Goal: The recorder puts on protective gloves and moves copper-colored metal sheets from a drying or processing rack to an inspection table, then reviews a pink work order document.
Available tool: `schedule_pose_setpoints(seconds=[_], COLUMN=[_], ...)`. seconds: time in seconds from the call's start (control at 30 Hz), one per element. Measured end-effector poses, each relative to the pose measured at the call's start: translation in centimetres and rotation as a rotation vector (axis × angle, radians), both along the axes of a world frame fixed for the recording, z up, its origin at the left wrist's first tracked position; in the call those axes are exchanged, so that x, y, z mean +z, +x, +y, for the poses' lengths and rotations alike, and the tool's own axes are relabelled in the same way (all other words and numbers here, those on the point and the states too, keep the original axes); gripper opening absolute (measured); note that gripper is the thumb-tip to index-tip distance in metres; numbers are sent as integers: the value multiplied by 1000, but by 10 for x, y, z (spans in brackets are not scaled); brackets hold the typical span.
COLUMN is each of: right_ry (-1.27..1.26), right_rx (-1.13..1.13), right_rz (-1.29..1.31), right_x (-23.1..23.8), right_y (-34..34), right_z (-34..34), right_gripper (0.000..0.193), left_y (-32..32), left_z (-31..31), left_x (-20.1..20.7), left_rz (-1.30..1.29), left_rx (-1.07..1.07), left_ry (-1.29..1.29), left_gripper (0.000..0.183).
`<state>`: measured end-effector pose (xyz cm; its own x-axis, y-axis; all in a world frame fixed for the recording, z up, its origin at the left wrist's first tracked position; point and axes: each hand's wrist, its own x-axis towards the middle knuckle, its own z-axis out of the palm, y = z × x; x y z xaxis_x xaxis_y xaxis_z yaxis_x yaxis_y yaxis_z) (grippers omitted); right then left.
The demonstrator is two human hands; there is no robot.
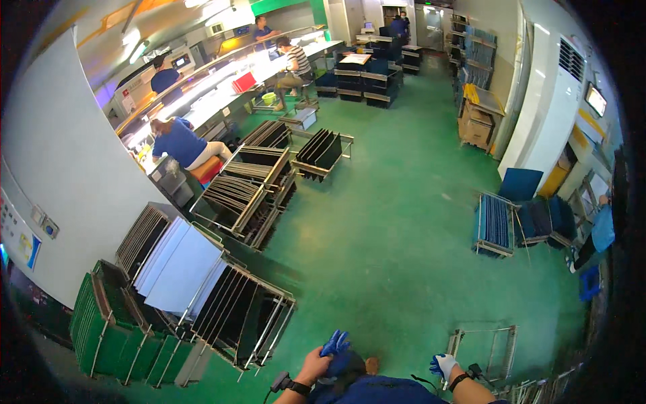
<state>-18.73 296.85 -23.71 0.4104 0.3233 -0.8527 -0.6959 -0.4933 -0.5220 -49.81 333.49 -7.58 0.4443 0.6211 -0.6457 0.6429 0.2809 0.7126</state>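
Note:
My left hand (315, 367) is low in the head view, bare at the wrist with a black wrist strap (296, 386). Its fingers close on a blue glove (335, 343) that sticks up above it, over dark blue clothing (377, 390). My right hand (443, 365) wears a white and blue glove and has a black strap at the wrist. It hovers beside an empty wire rack (486, 347); its fingers look bunched, but it is too small to tell if it grips anything.
A metal rack of dark panels and white sheets (222, 303) stands at my left, with green crates (108, 330) beside it. More panel racks (249, 195) sit mid-floor, and blue racks (494, 225) at the right. People work at a long lit bench (222, 87).

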Motion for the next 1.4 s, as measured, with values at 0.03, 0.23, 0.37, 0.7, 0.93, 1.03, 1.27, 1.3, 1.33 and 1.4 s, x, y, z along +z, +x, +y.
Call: schedule_pose_setpoints(seconds=[0.03,0.23,0.37,0.7,0.93,1.03,1.27,1.3,1.33,1.4], right_ry=[5,34,-35,-1,15,-61,-125,-161,-90,-57], right_rx=[28,59,33,-14,105,84,177,200,247,457], right_rz=[4,-87,-116,-107,-134,-85,-128,-162,-138,-196], right_x=[2,-7,-5,38,-43,-30,-41,-21,-16,-18], right_y=[6,72,125,214,284,320,458,466,482,524], right_z=[11,92,140,270,285,317,387,412,430,471], right_gripper=[18,17,18,20,23,23,20,20,19,19], left_y=[4,57,123,208,243,270,377,388,403,436], left_z=[6,69,131,276,307,310,317,316,313,312], left_x=[-2,-35,-13,-14,-51,-53,6,16,24,25], left_rz=[-23,-77,-56,-175,-146,-75,-487,-499,-556,-629], left_rx=[29,54,10,100,91,140,424,406,473,495], left_ry=[8,15,-24,62,107,119,-32,-26,-68,-132], left_gripper=[30,34,34,37,34,38,35,35,35,34])
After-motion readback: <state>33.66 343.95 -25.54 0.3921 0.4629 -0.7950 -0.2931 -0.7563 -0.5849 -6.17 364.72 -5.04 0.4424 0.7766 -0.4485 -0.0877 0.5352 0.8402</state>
